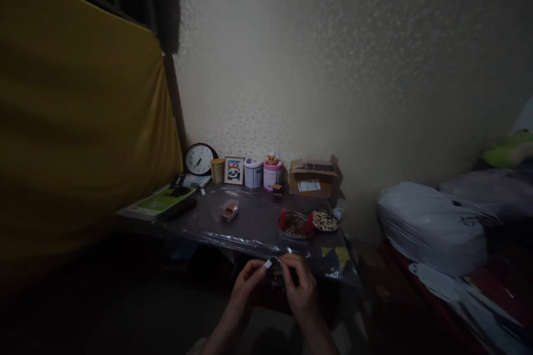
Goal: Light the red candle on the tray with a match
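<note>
Just in front of the table's near edge, my left hand [249, 282] pinches a small white piece [268, 263] with a dark end between thumb and fingers. The view is too dim and the piece too small to tell its kind. My right hand [298, 283] is closed in a pinch close to the dark end, and what its fingertips hold is hidden. Past the hands, a round tray [296, 234] of dark bits has two red upright objects in it. Beside it lies a round dish of seeds [325, 221]. Farther left is a clear packet [230, 209] with reddish-brown pieces inside.
A plastic-covered table [258, 216] stands against the wall. Along its back are a clock [200, 159], a yellow cup [217, 171], a framed panda picture [234, 171], two tubs [253, 173] and an opened cardboard box [311, 180]. White bags [431, 227] lie right; a yellow curtain [83, 105] hangs left.
</note>
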Motion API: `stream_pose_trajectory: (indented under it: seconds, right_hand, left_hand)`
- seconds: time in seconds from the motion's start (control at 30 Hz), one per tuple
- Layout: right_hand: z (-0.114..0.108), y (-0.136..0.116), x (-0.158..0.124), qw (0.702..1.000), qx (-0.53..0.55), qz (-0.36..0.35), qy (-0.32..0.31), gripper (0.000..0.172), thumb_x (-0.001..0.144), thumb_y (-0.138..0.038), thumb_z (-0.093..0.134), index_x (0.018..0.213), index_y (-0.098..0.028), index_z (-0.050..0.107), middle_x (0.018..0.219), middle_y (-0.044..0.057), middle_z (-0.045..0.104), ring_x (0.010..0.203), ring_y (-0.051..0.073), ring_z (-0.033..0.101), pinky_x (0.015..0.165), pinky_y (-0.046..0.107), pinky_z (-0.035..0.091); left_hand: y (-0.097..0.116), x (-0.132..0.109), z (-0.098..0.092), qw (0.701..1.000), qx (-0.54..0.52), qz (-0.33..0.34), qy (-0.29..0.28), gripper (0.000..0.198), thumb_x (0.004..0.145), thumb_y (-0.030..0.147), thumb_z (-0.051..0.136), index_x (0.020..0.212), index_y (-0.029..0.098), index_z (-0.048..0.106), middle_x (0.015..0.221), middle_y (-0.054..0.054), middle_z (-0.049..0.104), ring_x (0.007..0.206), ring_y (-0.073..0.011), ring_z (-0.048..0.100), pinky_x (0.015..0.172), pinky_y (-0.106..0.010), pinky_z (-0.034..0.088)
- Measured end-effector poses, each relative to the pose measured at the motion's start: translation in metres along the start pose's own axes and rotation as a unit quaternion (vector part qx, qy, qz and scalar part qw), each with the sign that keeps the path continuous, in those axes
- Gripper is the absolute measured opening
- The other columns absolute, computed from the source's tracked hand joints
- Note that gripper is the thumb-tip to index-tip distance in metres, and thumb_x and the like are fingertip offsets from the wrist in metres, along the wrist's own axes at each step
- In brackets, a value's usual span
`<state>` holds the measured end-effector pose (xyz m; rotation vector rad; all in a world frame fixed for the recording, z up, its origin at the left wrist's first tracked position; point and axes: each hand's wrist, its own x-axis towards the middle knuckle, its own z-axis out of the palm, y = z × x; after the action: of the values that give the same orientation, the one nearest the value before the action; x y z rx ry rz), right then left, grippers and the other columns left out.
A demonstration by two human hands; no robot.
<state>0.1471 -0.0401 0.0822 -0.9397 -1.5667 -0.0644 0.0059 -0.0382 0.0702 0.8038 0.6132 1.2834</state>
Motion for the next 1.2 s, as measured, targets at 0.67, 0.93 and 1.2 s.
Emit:
stream_pose_trajectory:
  seconds: [0.67, 0.93, 1.2]
  right_hand:
    - [-0.015, 0.037, 0.011, 0.989, -0.010, 0.124, 0.085, 0.017, 0.082, -0.031, 0.051, 0.073, -0.019, 0.060, 0.071, 0.003, 0.064, 0.067, 0.016, 0.060, 0.060, 0.025, 0.049]
    - [-0.016, 0.042, 0.026, 0.983, -0.005, 0.135, 0.123, 0.024, 0.080, -0.037, 0.052, 0.069, -0.017, 0.061, 0.069, 0.004, 0.063, 0.065, 0.018, 0.057, 0.058, 0.029, 0.047]
    - [-0.013, 0.047, 0.040, 0.974, 0.009, 0.164, 0.159, 0.026, 0.077, -0.041, 0.054, 0.067, -0.017, 0.062, 0.065, 0.003, 0.064, 0.061, 0.017, 0.057, 0.058, 0.028, 0.047]
  left_hand:
    - [-0.001, -0.005, -0.022, 0.997, 0.067, 0.026, 0.039, 0.022, 0.066, 0.036, 0.069, 0.077, 0.017, 0.069, 0.073, -0.005, 0.068, 0.072, -0.0166, 0.057, 0.069, -0.027, 0.041]
    - [-0.016, -0.015, -0.064, 0.995, 0.029, -0.045, 0.086, 0.021, 0.066, 0.035, 0.069, 0.080, 0.019, 0.069, 0.093, -0.006, 0.070, 0.086, -0.0194, 0.061, 0.077, -0.029, 0.044]
    - [-0.029, -0.017, -0.088, 0.994, -0.020, -0.075, 0.074, 0.024, 0.070, 0.036, 0.066, 0.088, 0.021, 0.069, 0.091, -0.005, 0.071, 0.087, -0.0199, 0.062, 0.079, -0.031, 0.045]
